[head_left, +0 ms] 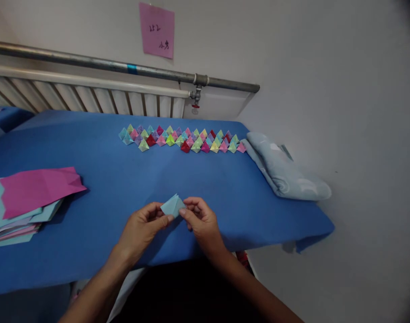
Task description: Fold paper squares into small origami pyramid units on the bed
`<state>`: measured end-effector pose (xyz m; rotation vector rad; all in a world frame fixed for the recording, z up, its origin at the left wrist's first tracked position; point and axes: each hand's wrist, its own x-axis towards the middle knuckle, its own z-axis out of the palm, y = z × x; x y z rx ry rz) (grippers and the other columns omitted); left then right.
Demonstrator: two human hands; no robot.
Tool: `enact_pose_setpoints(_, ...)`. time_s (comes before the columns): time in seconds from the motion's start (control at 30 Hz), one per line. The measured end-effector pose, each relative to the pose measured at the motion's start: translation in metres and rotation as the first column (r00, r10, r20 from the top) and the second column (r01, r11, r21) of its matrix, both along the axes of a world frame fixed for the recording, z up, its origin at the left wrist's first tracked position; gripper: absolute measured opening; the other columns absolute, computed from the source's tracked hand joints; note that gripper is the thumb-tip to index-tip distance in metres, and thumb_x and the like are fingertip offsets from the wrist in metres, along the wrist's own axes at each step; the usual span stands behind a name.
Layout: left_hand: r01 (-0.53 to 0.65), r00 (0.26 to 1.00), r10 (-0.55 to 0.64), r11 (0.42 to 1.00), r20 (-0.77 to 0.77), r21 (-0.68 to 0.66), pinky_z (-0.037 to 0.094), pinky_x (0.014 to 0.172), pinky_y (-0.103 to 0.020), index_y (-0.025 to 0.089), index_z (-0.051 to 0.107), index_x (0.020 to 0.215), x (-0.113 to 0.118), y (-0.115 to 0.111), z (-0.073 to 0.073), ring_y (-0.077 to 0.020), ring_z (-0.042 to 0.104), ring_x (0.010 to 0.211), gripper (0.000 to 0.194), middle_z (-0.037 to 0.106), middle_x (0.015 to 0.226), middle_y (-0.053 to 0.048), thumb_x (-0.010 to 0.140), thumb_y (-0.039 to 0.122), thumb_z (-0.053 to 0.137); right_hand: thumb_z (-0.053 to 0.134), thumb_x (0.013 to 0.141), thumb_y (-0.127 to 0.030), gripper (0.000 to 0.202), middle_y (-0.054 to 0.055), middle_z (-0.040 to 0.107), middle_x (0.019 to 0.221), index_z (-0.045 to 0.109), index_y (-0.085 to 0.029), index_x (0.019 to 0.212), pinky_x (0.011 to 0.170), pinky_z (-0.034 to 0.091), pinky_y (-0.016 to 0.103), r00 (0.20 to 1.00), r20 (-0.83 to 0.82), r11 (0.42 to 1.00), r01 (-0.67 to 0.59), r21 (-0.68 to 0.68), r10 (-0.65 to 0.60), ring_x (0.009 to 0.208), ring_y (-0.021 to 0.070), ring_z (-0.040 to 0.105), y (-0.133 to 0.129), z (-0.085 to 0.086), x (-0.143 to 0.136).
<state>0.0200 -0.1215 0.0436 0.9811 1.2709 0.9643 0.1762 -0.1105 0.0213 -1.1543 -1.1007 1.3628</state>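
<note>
Between my two hands is a small light-blue folded paper piece (173, 206), held just above the blue cloth near the table's front edge. It has creased triangular faces and a pointed top. My left hand (147, 223) pinches its lower left side, thumb in front and fingers behind. With thumb and fingertips, my right hand (200, 218) grips the right corner. Farther back lie rows of folded paper pieces (194, 141) in many colours, set close together.
On the left is a stack of coloured paper sheets (40, 188), a magenta one on top. A folded pale blue-grey cloth (282, 172) lies at the right end of the blue-covered table (111, 202). Behind stand a radiator (90, 98) and a metal pipe (90, 61).
</note>
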Motion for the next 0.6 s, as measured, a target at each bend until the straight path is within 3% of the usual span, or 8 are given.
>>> enact_pose_setpoints(0.13, 0.071, 0.995, -0.068, 0.997, -0.077, 0.037, 0.038, 0.065, -0.026, 0.02, 0.071, 0.085, -0.004, 0.0, -0.004, -0.0129, 0.05, 0.065, 0.023, 0.057, 0.067, 0.003, 0.071, 0.038, 0.071, 0.068, 0.072, -0.034, 0.015, -0.003, 0.054, 0.068, 0.061, -0.023, 0.078, 0.05, 0.032, 0.024, 1.0, 0.031, 1.0, -0.006, -0.001, 0.006, 0.056, 0.0104, 0.043, -0.001, 0.004, 0.0)
enact_pose_setpoints(0.27, 0.055, 0.986, -0.034, 0.99, -0.161, 0.129, 0.04, 0.074, -0.027, 0.021, 0.069, 0.082, -0.003, 0.0, -0.006, -0.0159, 0.054, 0.078, 0.019, 0.062, 0.079, 0.0, 0.073, 0.038, 0.068, 0.067, 0.073, -0.034, 0.014, -0.003, 0.054, 0.067, 0.061, -0.023, 0.078, 0.054, 0.035, 0.025, 0.999, 0.041, 1.0, -0.012, 0.008, 0.011, 0.059, 0.0119, 0.046, -0.002, 0.003, -0.002)
enact_pose_setpoints(0.43, 0.075, 0.995, -0.071, 0.995, -0.069, 0.065, 0.038, 0.065, -0.025, 0.019, 0.065, 0.08, -0.006, 0.0, -0.006, -0.0135, 0.05, 0.068, 0.022, 0.059, 0.07, 0.002, 0.073, 0.04, 0.068, 0.07, 0.072, -0.034, 0.014, -0.001, 0.059, 0.08, 0.064, -0.023, 0.079, 0.065, 0.041, 0.026, 0.99, 0.141, 0.997, -0.005, 0.075, -0.006, 0.07, 0.0129, 0.052, 0.002, 0.003, 0.0)
enact_pose_setpoints(0.5, 0.097, 0.993, -0.094, 0.995, -0.078, 0.032, 0.037, 0.062, -0.025, 0.019, 0.064, 0.078, -0.008, 0.0, -0.005, -0.0129, 0.05, 0.065, 0.023, 0.058, 0.069, 0.002, 0.072, 0.04, 0.068, 0.072, 0.07, -0.035, 0.018, 0.0, 0.06, 0.083, 0.065, -0.023, 0.082, 0.063, 0.04, 0.025, 0.99, 0.126, 0.997, -0.064, 0.033, 0.059, 0.07, 0.0125, 0.052, 0.005, 0.006, 0.002)
enact_pose_setpoints(0.6, 0.144, 0.984, -0.142, 0.99, -0.106, 0.011, 0.034, 0.059, -0.025, 0.019, 0.062, 0.073, -0.012, 0.001, -0.001, -0.0123, 0.048, 0.063, 0.021, 0.057, 0.067, 0.002, 0.071, 0.039, 0.068, 0.069, 0.072, -0.038, 0.021, -0.003, 0.058, 0.07, 0.066, -0.022, 0.086, 0.057, 0.036, 0.024, 0.975, 0.037, 0.974, -0.218, -0.061, 0.221, 0.06, 0.0105, 0.048, 0.009, 0.013, 0.004)
